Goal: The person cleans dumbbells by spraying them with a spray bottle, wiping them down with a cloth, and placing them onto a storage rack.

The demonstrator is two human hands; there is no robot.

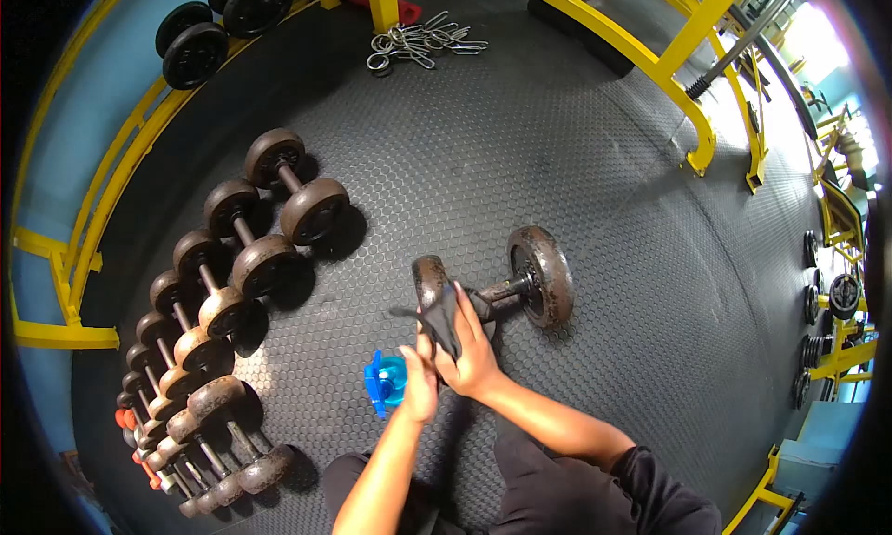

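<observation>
In the head view, a dark cloth is bunched between my two hands, in front of a worn dumbbell on the floor. My right hand presses the cloth with its fingers stretched along it. My left hand meets it from the other side, thumb up, its fingers partly hidden behind the cloth. Just left of my left hand is a spray bottle with a blue top and a translucent blue body. The cloth and my right hand hide part of the dumbbell's handle and near weight.
A row of worn dumbbells lines the floor at left, with smaller ones toward the near end. Metal spring collars lie in a pile beyond. Yellow rack frames border the black rubber floor. Weight plates hang at far right.
</observation>
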